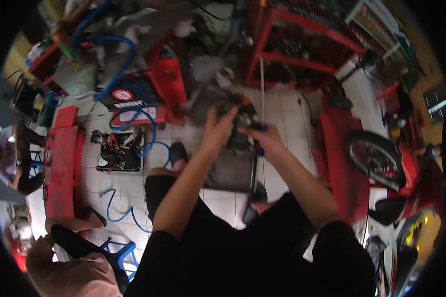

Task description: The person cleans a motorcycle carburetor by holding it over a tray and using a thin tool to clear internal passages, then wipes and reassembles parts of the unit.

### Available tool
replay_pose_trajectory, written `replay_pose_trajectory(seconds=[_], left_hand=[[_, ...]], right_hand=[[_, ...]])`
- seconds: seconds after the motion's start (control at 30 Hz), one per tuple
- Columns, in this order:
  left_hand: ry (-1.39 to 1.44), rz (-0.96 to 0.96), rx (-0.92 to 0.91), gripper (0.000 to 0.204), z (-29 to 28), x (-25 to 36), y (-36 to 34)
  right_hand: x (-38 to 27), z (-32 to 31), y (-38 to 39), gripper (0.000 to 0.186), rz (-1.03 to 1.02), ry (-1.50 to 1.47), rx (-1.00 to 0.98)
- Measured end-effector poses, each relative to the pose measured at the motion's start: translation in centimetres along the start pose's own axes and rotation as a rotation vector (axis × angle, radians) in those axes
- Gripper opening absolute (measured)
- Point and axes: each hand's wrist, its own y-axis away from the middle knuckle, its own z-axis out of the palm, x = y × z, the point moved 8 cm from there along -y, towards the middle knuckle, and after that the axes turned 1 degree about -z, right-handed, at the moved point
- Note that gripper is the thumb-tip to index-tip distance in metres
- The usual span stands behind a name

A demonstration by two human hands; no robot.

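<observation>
A dark metal mechanical part (244,118), blurred, lies over a grey tray (233,173) on the floor before me. My left hand (218,129) reaches to the part's left side, its fingers stretched and apart. At the right side, my right hand (267,139) is closed round a dark blue handle (259,147). A long, thin, pale shaft (262,89) runs away from that hand, in line with the handle; together they look like a screwdriver. Blur hides the tool's tip and the exact contact of my left fingers.
A toolbox tray (120,151) full of tools sits left, beside a coiled blue hose (153,129). Red benches (64,168) stand either side, with a motorcycle wheel (374,157) at right. A red metal frame (309,47) rises ahead. Another person (79,272) sits lower left.
</observation>
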Motion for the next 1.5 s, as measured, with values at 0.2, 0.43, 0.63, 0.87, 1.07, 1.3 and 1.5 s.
replay_pose_trajectory(seconds=[0.2,0.43,0.63,0.87,1.07,1.3,1.5], left_hand=[[0.058,-0.168,-0.286,0.081,-1.8,-7.1,1.8],[0.001,-0.345,-0.459,0.088,-1.9,-2.9,-3.4],[0.180,-0.437,-0.198,0.072,-3.7,-4.5,-4.7],[0.778,-0.468,-0.009,0.046,-6.4,-3.9,-6.3],[0.898,-0.309,0.160,0.042,-7.1,-1.8,-7.1],[0.543,-0.015,-0.043,0.034,-5.2,1.5,-5.4],[0.585,0.011,-0.134,0.041,-3.9,1.4,-4.8]], right_hand=[[0.7,1.3,3.0,0.034,0.021,-0.037,-0.043],[-6.1,3.6,-2.0,0.036,0.083,0.035,-0.030],[-7.6,4.5,-3.5,0.044,0.091,0.144,-0.059],[-11.4,3.5,-3.7,0.047,-0.277,0.707,0.003],[-7.9,6.5,-2.6,0.049,-0.391,0.531,-0.055],[-7.2,7.0,-2.4,0.048,-0.039,0.092,-0.103],[-7.9,6.9,-2.7,0.041,-0.124,-0.001,-0.091]])
